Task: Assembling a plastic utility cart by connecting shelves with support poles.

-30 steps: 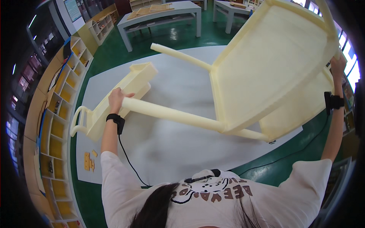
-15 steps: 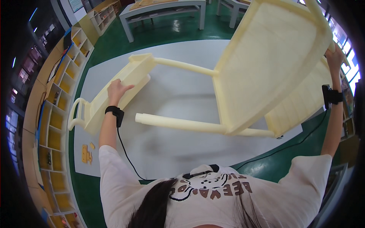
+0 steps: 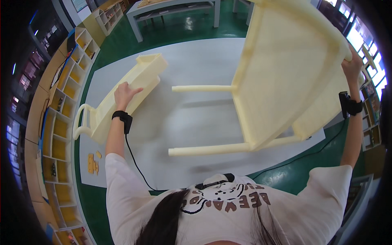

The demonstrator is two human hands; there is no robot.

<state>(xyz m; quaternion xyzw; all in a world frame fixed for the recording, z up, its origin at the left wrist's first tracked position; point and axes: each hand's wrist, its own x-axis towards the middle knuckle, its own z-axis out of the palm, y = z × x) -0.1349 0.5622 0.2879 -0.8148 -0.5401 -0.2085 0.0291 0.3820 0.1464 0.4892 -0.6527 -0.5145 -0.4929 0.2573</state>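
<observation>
My left hand (image 3: 125, 94) grips the upper edge of a long cream plastic shelf piece (image 3: 107, 107), thumb stretched out to the right. This piece leans at a slant on the left and has a looped handle at its near-left end. On the right, my right hand (image 3: 352, 65) holds the corner of a large cream plastic rack frame (image 3: 286, 69), its fingers partly hidden. Wide panels make up the frame. A far tube (image 3: 204, 88) and a near tube (image 3: 208, 150) stick out from it toward the left. Both tube ends are apart from the shelf piece.
A white tabletop (image 3: 134, 163) lies under the parts, with small yellow pieces (image 3: 92, 163) at its left edge. Low cubby shelves (image 3: 57, 143) line the left side. A grey table (image 3: 173, 8) stands beyond on the green floor. A black cable (image 3: 136, 165) runs from my left wrist.
The far tube has come away from the end of the shelf piece. My right hand has swung the rack frame, and both tube ends now lie farther right. My left hand has barely moved.
</observation>
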